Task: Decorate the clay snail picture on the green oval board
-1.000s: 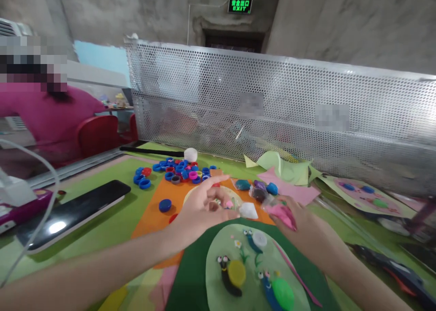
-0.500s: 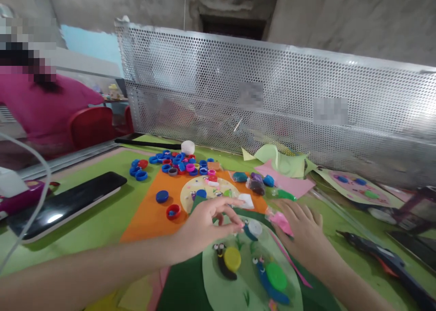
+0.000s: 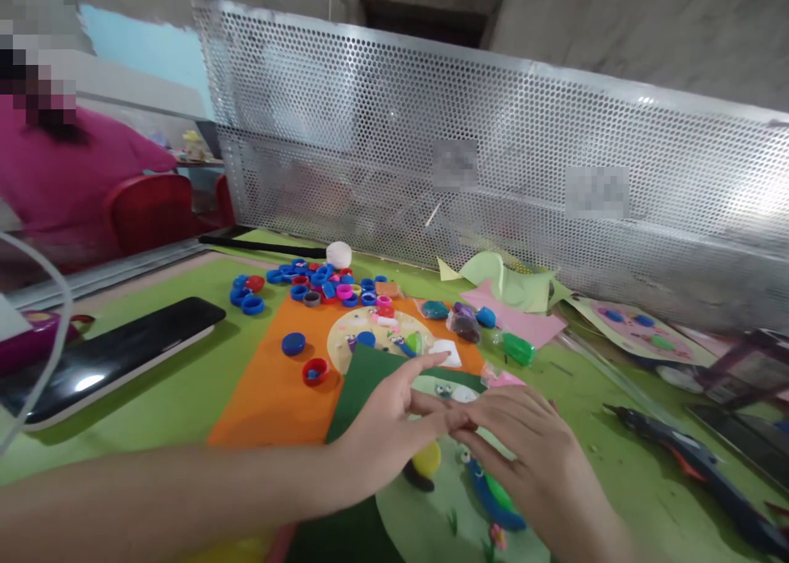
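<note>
My left hand [image 3: 394, 415] and my right hand [image 3: 530, 444] meet at their fingertips above a pale green oval [image 3: 407, 514] on dark green card. The left thumb and finger are pinched together; the right fingers press against them, and whatever sits between is hidden. On the oval are clay snails with bottle-cap shells: one with a yellow cap [image 3: 426, 461], one blue snail [image 3: 493, 501] with a green cap, and one with a white cap [image 3: 463, 394], all partly covered by my hands. A small pink clay flower [image 3: 498, 536] lies near the bottom. Wrapped pink clay [image 3: 509, 379] lies just beyond my right hand.
Several bottle caps [image 3: 320, 277] are heaped at the back. Wrapped clay, including green clay [image 3: 519, 348], lies behind the hands. A glue gun [image 3: 684, 456] rests at right, a black case [image 3: 123, 357] at left. A perforated metal screen [image 3: 382, 136] borders the back; a person in pink sits far left.
My right hand has moved left from the wrapped pink clay to meet my left fingertips, where a small pink bit showed before. The view has tilted down slightly.
</note>
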`<state>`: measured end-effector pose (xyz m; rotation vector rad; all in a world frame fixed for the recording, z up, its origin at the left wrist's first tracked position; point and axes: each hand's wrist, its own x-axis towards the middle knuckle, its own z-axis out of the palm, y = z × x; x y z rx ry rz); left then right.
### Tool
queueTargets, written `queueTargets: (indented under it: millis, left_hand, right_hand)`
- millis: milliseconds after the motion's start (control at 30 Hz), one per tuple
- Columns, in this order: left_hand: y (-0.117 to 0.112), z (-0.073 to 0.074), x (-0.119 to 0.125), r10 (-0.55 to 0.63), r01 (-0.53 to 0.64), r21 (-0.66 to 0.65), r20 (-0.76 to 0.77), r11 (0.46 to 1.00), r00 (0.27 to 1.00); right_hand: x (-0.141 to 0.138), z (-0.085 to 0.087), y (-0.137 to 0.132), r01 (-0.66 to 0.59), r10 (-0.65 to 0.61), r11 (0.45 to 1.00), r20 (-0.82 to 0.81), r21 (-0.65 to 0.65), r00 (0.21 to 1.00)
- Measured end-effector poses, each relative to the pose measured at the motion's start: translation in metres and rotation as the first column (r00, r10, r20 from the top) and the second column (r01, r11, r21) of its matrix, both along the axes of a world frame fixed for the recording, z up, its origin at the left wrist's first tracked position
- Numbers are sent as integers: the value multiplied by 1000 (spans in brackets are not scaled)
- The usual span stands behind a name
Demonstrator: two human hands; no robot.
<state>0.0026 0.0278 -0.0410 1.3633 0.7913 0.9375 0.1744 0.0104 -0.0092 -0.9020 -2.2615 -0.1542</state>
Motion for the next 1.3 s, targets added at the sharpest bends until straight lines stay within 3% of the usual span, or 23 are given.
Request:
queueTargets:
  millis: [167,267,433,600,800,1033,1300]
  left_hand:
    - [-2,0,-4,0,11,134,-84,991,996]
    - [4,-1,-13,20,19,283,-136,959,991]
    - [22,-8,-32,33,112,597,-226,795,974]
    - [26,-16,-36,98,158,681,-321,715,942]
    - [29,-19,-34,209,109,671,-375,734,903]
    - [30,-25,-29,280,53,622,-425,781,861]
    - [30,-23,-32,242,141,582,-530,801,813]
  right_hand:
    - [10,0,0,-22,20,998,23,67,1000]
    - [28,0,-1,56,-55,993,-15,106,998]
    - [61,-9,5,217,-218,973,-5,-85,976]
    - [77,-21,19,192,-193,962,12,-193,981]
    - [76,-36,25,144,-189,895,-66,-422,980]
    - [71,-45,21,220,-264,872,-41,-438,964]
    - [69,-54,26,232,-260,841,11,-489,965]
